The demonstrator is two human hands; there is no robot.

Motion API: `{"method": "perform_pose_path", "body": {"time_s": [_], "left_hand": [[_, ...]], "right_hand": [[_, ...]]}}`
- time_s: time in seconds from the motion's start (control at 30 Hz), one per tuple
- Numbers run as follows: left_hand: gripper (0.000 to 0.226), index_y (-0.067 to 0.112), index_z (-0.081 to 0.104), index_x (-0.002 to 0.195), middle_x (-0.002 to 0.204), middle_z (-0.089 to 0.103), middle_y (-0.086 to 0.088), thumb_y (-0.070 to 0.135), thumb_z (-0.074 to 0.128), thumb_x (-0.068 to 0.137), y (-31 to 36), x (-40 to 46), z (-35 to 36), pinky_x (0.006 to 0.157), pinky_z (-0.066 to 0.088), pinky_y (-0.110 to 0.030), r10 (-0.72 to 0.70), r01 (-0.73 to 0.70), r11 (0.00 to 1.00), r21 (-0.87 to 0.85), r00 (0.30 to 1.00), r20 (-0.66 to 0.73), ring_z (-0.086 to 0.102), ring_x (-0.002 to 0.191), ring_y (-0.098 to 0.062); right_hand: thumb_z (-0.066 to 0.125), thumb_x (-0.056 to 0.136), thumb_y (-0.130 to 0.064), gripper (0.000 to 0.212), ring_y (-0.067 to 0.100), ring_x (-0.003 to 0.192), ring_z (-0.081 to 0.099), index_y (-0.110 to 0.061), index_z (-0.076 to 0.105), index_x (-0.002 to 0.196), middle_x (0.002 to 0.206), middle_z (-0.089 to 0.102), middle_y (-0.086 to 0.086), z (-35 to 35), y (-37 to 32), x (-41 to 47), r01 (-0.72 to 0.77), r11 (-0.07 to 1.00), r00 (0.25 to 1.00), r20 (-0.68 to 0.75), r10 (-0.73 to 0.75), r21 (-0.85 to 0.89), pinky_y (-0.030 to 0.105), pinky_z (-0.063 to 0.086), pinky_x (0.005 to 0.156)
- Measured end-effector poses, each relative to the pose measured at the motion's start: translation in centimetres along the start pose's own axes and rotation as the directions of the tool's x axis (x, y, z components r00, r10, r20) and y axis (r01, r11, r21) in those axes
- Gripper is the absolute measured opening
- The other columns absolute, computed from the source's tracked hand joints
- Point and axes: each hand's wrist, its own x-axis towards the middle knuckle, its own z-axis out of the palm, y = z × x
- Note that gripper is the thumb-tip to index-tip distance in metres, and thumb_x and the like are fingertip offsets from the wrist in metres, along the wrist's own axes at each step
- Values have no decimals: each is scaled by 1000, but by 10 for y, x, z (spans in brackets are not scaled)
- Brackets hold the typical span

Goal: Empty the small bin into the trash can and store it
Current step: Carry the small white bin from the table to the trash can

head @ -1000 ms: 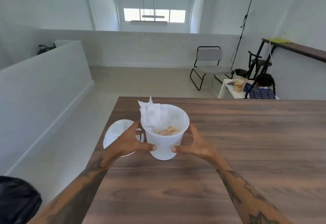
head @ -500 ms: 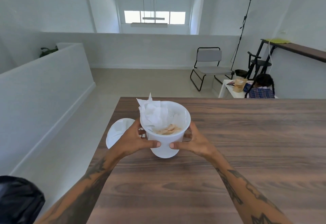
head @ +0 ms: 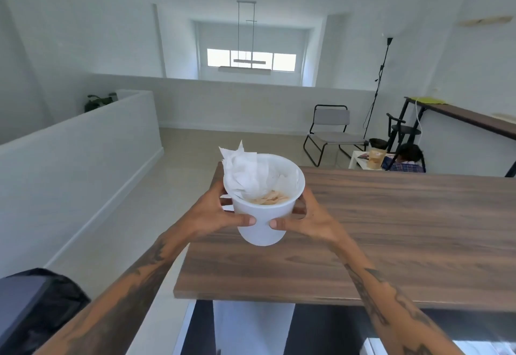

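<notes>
Black bag: dark, glossy, at the lower left corner, nearest the camera; whether it lines a trash can cannot be told.
Small bin: white, smooth, round, narrowing toward its base; upright, held in the air above the near left part of the wooden table, its base off the wood.
Bin contents: crumpled white paper stands above the rim on the left side; pale tan scraps lie lower inside.
Left hand: curled round the bin's left wall, thumb lying across the front, fingers wrapped behind.
Right hand: curled round the bin's right wall, thumb across the front; the two thumb tips point at each other, a little apart.
Table: dark wood grain, its near edge and left corner in view.
Low white wall: runs along the left, beyond the floor.
Chair: black frame, grey seat, far behind the table.
Person: dark hair, checked top, beyond the table's far edge.
</notes>
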Motion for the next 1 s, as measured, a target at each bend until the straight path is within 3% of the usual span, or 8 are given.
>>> {"method": "perform_pose_path", "body": {"time_s": [0.1, 0.2, 0.37, 0.47, 0.57, 0.7, 0.87, 1.0], "left_hand": [[102, 35, 45, 148, 137, 66, 14, 31, 100, 61, 7, -37, -23, 94, 60, -26, -35, 36, 999, 24, 999, -25, 66, 123, -12], [103, 38, 47, 145, 135, 66, 15, 40, 101, 57, 14, -73, -44, 91, 60, -24, -58, 63, 996, 56, 995, -85, 67, 121, -12], [105, 38, 47, 147, 138, 65, 15, 43, 100, 57, 24, -132, -75, 102, 58, -42, -91, 112, 990, 87, 973, -214, 66, 122, -13], [104, 39, 46, 146, 139, 64, 16, 44, 100, 57, 24, -167, -90, 102, 59, -41, -124, 161, 981, 105, 948, -294, 66, 122, -14], [103, 39, 47, 145, 139, 63, 18, 45, 99, 57, 20, -205, -97, 101, 58, -36, -156, 208, 972, 108, 919, -363, 65, 122, -13], [102, 38, 48, 144, 137, 65, 17, 44, 99, 56, 11, -259, -106, 103, 56, -38, -208, 276, 957, 90, 869, -449, 64, 123, -13], [103, 36, 47, 144, 139, 65, 13, 43, 100, 56, -2, -313, -135, 108, 54, -46, -269, 351, 935, 55, 799, -537, 63, 127, -15], [105, 33, 47, 145, 137, 66, 13, 44, 100, 55, -20, -341, -169, 104, 57, -39, -286, 392, 919, 45, 742, -607, 64, 125, -14]], "right_hand": [[97, 64, -31, 109, 14, 128, 60, -44, 32, 150, 143, 56, -16, 28, -19, -15, 37, 999, 999, 34, -37, 9, 37, 52, 105], [97, 65, -29, 107, 16, 130, 59, -43, 33, 149, 143, 57, -13, 54, -37, -22, 71, 997, 994, 82, -71, 12, 42, 52, 107], [96, 64, -31, 101, 7, 127, 58, -48, 38, 145, 139, 56, -20, 97, -63, -25, 134, 990, 975, 175, -140, 50, 25, 57, 91], [97, 61, -38, 103, -1, 117, 63, -51, 37, 144, 125, 56, -41, 126, -70, -27, 139, 987, 959, 238, -155, 82, 18, 58, 81], [97, 58, -45, 104, 4, 120, 63, -54, 36, 143, 132, 58, -30, 155, -73, -32, 135, 987, 938, 309, -155, 85, 20, 58, 84], [98, 60, -40, 110, 16, 125, 61, -45, 34, 149, 144, 54, -17, 201, -71, -37, 121, 986, 891, 425, -157, 112, 37, 58, 97], [96, 50, -56, 114, 1, 116, 60, -55, 29, 142, 132, 48, -37, 261, -84, -33, 123, 989, 828, 540, -149, 84, 15, 53, 75], [97, 51, -52, 117, 6, 118, 60, -46, 30, 146, 136, 47, -31, 317, -94, -11, 149, 985, 771, 613, -174, 92, 21, 54, 85]]}}
